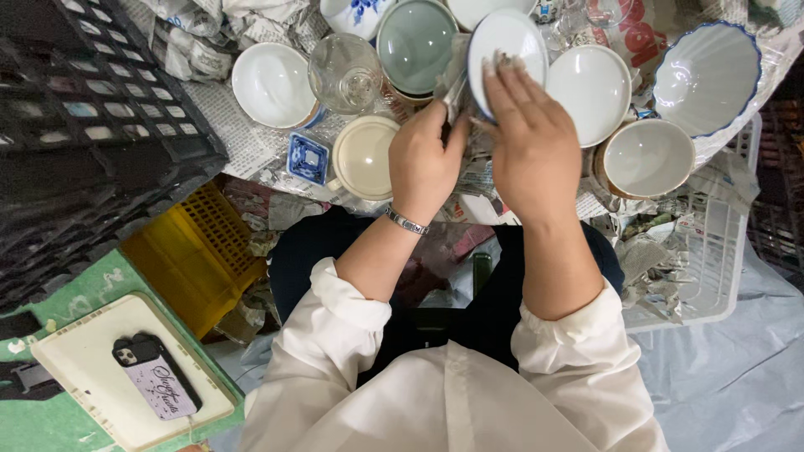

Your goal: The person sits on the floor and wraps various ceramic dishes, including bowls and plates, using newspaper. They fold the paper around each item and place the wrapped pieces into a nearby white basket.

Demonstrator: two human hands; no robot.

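In the head view, both hands meet over a table (pixel 251 146) covered in crumpled newspaper and crowded with dishes. The right hand (pixel 532 138) lies with its fingers stretched flat against the face of a small white plate (pixel 507 38), which is tilted up on edge at the far middle of the table. The left hand (pixel 423 159), with a metal bracelet (pixel 406 221) at the wrist, is closed around a scrap of paper (pixel 455 84) at the plate's left rim.

Just left of the plate sits a grey-green bowl (pixel 416 43), and left of that a clear glass (pixel 345 71) and a white bowl (pixel 272 84). Nearer, beside the left hand, stands a cream cup (pixel 362 156), with a small blue and white square dish (pixel 307 158) touching its left side. To the right of the plate lie another white dish (pixel 590 92), a brown-rimmed bowl (pixel 646 156) and, far right, a fluted bowl with a blue edge (pixel 708 75).

A white plastic basket (pixel 708 276) with paper scraps sits at the right, a yellow crate (pixel 197 255) at the near left, black crates (pixel 92 125) at the far left. A phone (pixel 155 385) rests on a cream tray (pixel 92 377) at the near left corner.
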